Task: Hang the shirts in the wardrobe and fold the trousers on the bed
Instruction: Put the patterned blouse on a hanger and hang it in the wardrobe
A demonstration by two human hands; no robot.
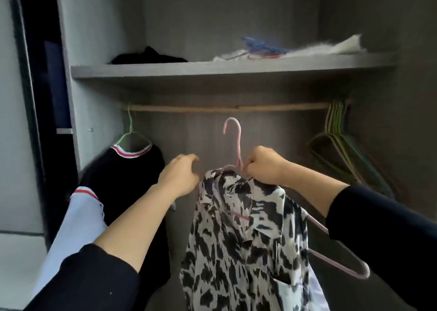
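Observation:
A black-and-white patterned shirt point(246, 239) hangs from a pink hanger point(235, 140) held up in front of the open wardrobe. My right hand point(266, 165) grips the hanger at the base of its hook, together with the shirt's collar. The hook points up, below the wooden rail point(224, 107) and apart from it. My left hand point(181, 175) hovers just left of the collar with loosely curled fingers; whether it touches the fabric is unclear. A black shirt with a red-and-white collar point(132, 168) hangs on a green hanger point(129, 128) at the rail's left end.
Several bare hangers point(338, 140) hang at the rail's right end. The shelf point(212, 70) above holds a dark garment point(149, 56), blue hangers point(262, 46) and white cloth point(340, 46). A pale blue garment point(78, 220) hangs at lower left.

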